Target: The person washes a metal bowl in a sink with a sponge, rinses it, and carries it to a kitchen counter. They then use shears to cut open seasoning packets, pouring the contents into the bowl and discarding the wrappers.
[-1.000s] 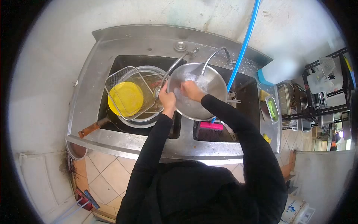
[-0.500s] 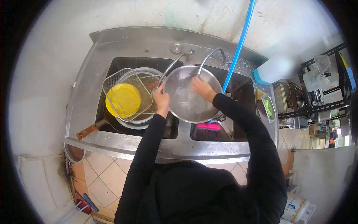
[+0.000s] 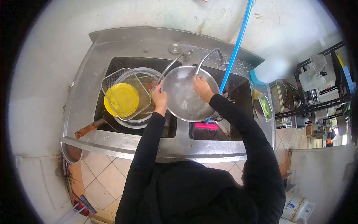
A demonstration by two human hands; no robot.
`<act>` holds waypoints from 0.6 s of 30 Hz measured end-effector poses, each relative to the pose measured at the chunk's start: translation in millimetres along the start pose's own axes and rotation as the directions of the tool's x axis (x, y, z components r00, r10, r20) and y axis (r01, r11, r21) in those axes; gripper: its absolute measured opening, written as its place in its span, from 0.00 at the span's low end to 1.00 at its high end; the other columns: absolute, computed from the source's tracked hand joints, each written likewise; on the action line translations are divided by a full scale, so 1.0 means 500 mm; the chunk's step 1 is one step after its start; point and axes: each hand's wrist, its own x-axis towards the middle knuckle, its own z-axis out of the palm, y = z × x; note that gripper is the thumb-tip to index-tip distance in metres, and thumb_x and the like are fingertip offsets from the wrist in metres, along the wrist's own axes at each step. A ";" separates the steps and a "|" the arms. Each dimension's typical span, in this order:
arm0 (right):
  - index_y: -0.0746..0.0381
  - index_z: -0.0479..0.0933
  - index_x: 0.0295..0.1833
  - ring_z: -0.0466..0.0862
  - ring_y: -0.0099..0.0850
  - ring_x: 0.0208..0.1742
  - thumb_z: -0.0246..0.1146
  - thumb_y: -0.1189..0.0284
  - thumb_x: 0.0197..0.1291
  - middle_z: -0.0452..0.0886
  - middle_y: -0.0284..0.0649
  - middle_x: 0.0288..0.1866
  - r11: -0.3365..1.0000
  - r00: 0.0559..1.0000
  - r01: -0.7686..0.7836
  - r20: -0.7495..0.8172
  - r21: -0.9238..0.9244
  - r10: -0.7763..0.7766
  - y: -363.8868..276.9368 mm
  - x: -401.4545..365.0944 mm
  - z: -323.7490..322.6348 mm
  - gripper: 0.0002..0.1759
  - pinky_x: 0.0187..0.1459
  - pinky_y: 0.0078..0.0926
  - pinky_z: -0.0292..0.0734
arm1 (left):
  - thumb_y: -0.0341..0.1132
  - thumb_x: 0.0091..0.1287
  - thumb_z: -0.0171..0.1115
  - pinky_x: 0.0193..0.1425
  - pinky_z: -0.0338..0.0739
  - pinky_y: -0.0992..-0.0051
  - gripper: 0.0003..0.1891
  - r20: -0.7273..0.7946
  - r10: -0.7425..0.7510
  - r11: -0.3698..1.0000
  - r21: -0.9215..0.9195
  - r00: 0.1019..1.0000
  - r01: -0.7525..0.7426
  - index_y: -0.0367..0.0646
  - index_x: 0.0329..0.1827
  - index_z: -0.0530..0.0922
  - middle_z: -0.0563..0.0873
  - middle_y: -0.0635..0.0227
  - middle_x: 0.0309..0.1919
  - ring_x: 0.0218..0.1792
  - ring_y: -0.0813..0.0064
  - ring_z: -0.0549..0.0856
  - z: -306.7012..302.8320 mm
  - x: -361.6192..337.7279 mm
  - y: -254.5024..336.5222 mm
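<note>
A large round metal bowl [image 3: 179,100], wet inside, is held over the divider between two sink basins. My left hand [image 3: 160,100] is closed on the bowl's left rim, close to the left faucet [image 3: 172,67]. Inside the bowl, near its upper right, is my right hand [image 3: 202,89], fingers bunched together just below the end of the right faucet [image 3: 207,55]. Whatever those fingers hold, if anything, is hidden. Water lies in the bowl's bottom.
The left basin holds a wire basket [image 3: 143,92], a yellow plate [image 3: 122,100] and a pan with a wooden handle [image 3: 89,128]. A pink-topped brush [image 3: 206,126] lies in the right basin. A blue hose [image 3: 235,50] crosses behind. A plastic jug [image 3: 266,71] stands on the right.
My right hand has shifted slightly within the bowl, closer to the faucet's end. My left hand keeps its hold on the rim. The whole view has moved a little.
</note>
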 end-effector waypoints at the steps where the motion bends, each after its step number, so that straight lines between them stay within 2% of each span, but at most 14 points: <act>1: 0.66 0.79 0.41 0.73 0.34 0.48 0.55 0.71 0.52 0.75 0.42 0.43 0.998 0.990 -0.051 0.135 0.033 0.046 0.002 -0.005 -0.006 0.13 0.48 0.29 0.70 | 0.14 0.46 0.44 0.50 0.72 0.80 0.30 -0.001 0.002 1.000 0.008 1.000 -0.002 0.38 0.54 0.79 0.84 0.61 0.44 0.44 0.75 0.82 0.000 0.000 0.000; 2: 0.66 0.79 0.41 0.73 0.34 0.48 0.55 0.71 0.52 0.75 0.42 0.43 0.998 0.990 -0.050 0.136 0.030 0.046 0.009 -0.009 -0.010 0.13 0.48 0.29 0.70 | 0.14 0.46 0.44 0.50 0.73 0.80 0.30 -0.001 0.004 1.000 0.016 1.000 -0.004 0.38 0.54 0.79 0.84 0.61 0.44 0.44 0.75 0.82 0.000 -0.001 0.002; 4: 0.64 0.77 0.44 0.72 0.34 0.51 0.57 0.74 0.49 0.73 0.41 0.46 0.982 0.982 -0.119 0.167 0.146 0.094 0.027 -0.019 -0.019 0.14 0.46 0.28 0.70 | 0.14 0.46 0.44 0.50 0.73 0.80 0.30 0.009 0.006 1.000 0.028 1.000 -0.006 0.38 0.54 0.79 0.84 0.61 0.44 0.44 0.75 0.82 0.001 -0.004 0.006; 8: 0.64 0.73 0.50 0.72 0.32 0.52 0.57 0.73 0.51 0.72 0.39 0.49 0.982 0.992 -0.042 0.123 0.186 0.019 0.042 -0.017 -0.019 0.18 0.48 0.28 0.69 | 0.14 0.45 0.44 0.50 0.72 0.81 0.30 -0.003 0.011 0.998 0.068 1.000 -0.011 0.38 0.54 0.79 0.85 0.61 0.43 0.44 0.75 0.82 -0.001 0.001 -0.003; 10: 0.59 0.76 0.44 0.72 0.31 0.49 0.54 0.72 0.53 0.73 0.36 0.44 0.973 0.997 -0.059 -0.042 0.221 0.069 0.038 -0.021 -0.015 0.12 0.47 0.28 0.69 | 0.14 0.46 0.44 0.50 0.72 0.80 0.30 -0.004 0.029 0.999 0.035 1.000 -0.029 0.38 0.54 0.79 0.85 0.61 0.44 0.44 0.75 0.82 0.000 -0.003 -0.006; 13: 0.59 0.75 0.46 0.72 0.30 0.50 0.54 0.73 0.53 0.72 0.35 0.46 0.962 0.990 -0.082 -0.093 0.259 0.110 0.042 -0.031 -0.026 0.14 0.48 0.28 0.69 | 0.14 0.46 0.44 0.50 0.72 0.80 0.30 -0.011 0.064 0.998 0.006 0.998 -0.064 0.38 0.54 0.79 0.85 0.60 0.44 0.44 0.75 0.83 0.002 0.012 -0.030; 14: 0.59 0.75 0.46 0.72 0.30 0.50 0.54 0.73 0.53 0.72 0.35 0.46 0.963 0.990 -0.080 -0.092 0.259 0.107 0.041 -0.031 -0.023 0.14 0.48 0.28 0.69 | 0.14 0.46 0.44 0.50 0.72 0.80 0.30 -0.017 0.076 0.997 0.016 0.997 -0.076 0.39 0.54 0.79 0.85 0.61 0.44 0.44 0.74 0.83 0.003 0.008 -0.024; 16: 0.59 0.74 0.48 0.72 0.31 0.52 0.54 0.74 0.53 0.72 0.35 0.47 0.963 0.995 -0.098 0.015 0.251 0.097 0.037 -0.029 -0.017 0.15 0.49 0.29 0.69 | 0.14 0.46 0.44 0.50 0.73 0.80 0.30 -0.015 0.084 0.996 0.003 0.996 -0.084 0.39 0.54 0.79 0.85 0.61 0.44 0.44 0.74 0.83 0.002 -0.002 -0.014; 18: 0.59 0.73 0.49 0.72 0.31 0.51 0.55 0.74 0.53 0.72 0.34 0.47 0.957 0.995 -0.094 0.012 0.274 0.095 0.039 -0.031 -0.017 0.15 0.50 0.30 0.69 | 0.14 0.46 0.44 0.50 0.73 0.80 0.30 -0.011 0.095 0.995 -0.013 0.995 -0.095 0.39 0.55 0.79 0.85 0.61 0.44 0.44 0.74 0.83 0.004 -0.004 -0.006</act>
